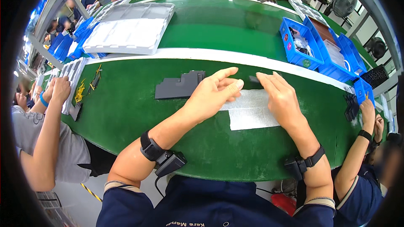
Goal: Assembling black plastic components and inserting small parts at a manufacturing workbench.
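Observation:
My left hand [216, 93] hangs over the left end of a whitish translucent sheet [252, 115], thumb and fingers apart with nothing seen between them. A small dark flat piece [253, 79] shows at the fingertips of my right hand [280, 96], just beyond the sheet. Those fingers are stretched and close together, seemingly on the piece; my thumb is hidden. Left of my left hand lies a group of dark grey flat parts [174, 88], stacked or overlapping. Both forearms wear black straps with small devices.
Stacked white trays [126, 31] stand far left on the green table [202, 143]. Blue bins [301, 44] hold parts at right. Yellow and black strips [80, 92] lie left. Co-workers' arms [57, 96] reach in at left and at right [364, 130]. Black parts [351, 107] lie at right.

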Demonstrator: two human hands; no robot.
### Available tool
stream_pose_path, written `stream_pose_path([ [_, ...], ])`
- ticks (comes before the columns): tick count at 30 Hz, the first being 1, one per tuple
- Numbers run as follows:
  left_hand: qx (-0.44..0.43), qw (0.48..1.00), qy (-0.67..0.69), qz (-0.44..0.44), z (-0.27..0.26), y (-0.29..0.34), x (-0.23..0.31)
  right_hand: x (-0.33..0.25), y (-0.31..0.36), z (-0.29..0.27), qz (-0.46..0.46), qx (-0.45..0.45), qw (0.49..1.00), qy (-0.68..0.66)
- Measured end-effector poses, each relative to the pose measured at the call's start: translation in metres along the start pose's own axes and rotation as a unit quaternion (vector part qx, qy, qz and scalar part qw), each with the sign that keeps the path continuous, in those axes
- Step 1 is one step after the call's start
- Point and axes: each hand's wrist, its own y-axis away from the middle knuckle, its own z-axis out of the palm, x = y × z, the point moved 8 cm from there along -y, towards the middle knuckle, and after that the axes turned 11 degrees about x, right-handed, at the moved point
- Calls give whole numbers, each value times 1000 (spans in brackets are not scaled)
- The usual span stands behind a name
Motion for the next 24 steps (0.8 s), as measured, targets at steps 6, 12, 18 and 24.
stream_pose_path([
  [6,-65,979,152,-119,12,9,-8,-33,-2,-10,-75,35,991,-106],
  [12,-9,996,-88,-11,-7,5,-2,-16,-20,-40,26,171,981,-84],
  [18,-25,979,-202,25,-20,1,10,44,11,-6,399,-68,912,-65],
  [24,-9,978,-194,72,-11,9,26,21,21,20,465,-75,796,-380],
])
